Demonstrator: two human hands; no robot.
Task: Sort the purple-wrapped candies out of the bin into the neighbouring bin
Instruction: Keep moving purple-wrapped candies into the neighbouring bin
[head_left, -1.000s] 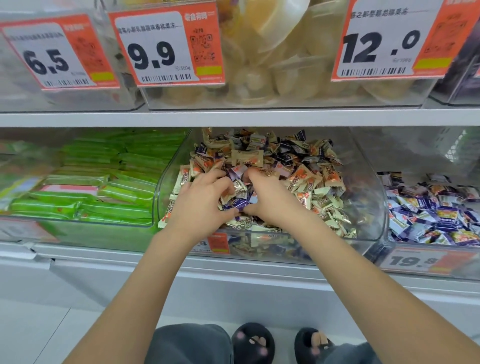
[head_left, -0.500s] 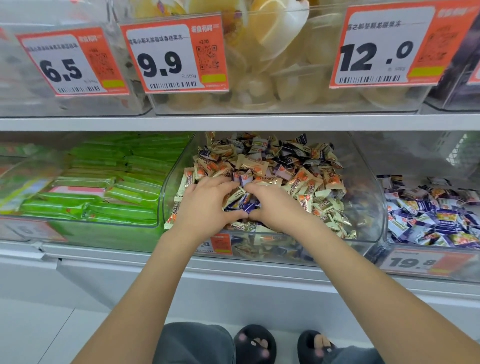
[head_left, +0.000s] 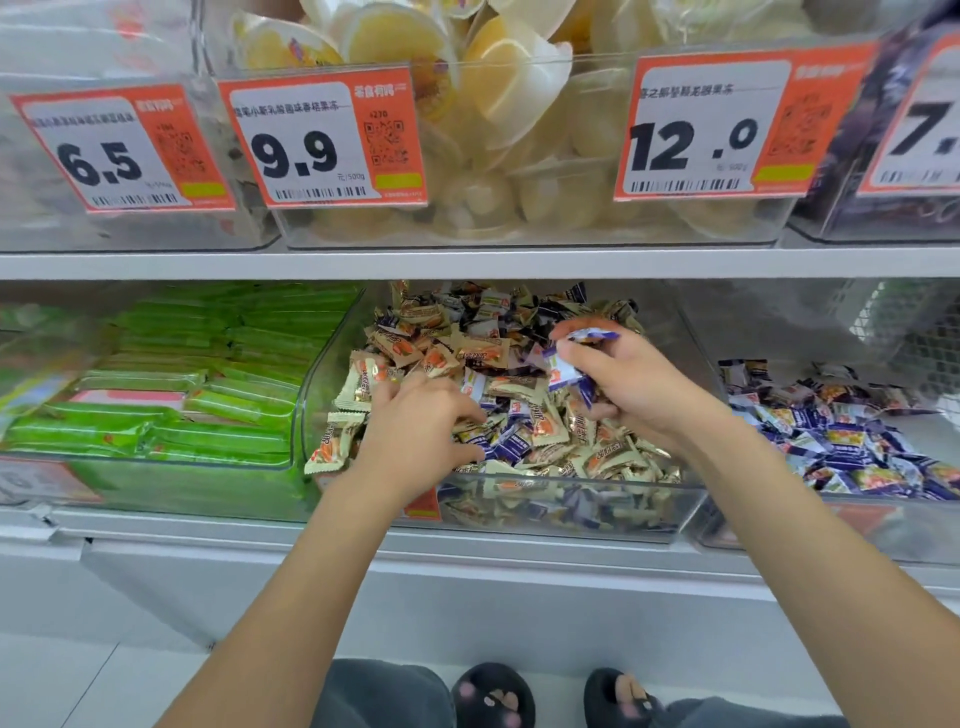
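Shop shelf (head_left: 467, 265), clear bins, orange price tags (head_left: 322, 140). Right hand (head_left: 631, 384) gripped purple-wrapped candies (head_left: 569, 364) above middle bin (head_left: 561, 506). Left hand (head_left: 421, 428) curled into pile, grip unclear.

The middle bin (head_left: 691, 415) is clear plastic, heaped with cream-gold wrappers printed in orange (head_left: 602, 457) mixed with purple-and-white ones. The right hand (head_left: 634, 389) holds purple-wrapped candies (head_left: 569, 364), white with an orange patch. At three o'clock the neighbouring bin (head_left: 924, 525) shows purple, white and yellow-orange wrappers. At nine o'clock lie bright green packets (head_left: 218, 415), one pink-and-white. At twelve o'clock, orange price tags (head_left: 322, 137) carry white panels, black numerals and lime strips before pale yellow jelly cups (head_left: 498, 83). Slippers (head_left: 493, 696) are black with pink spots.
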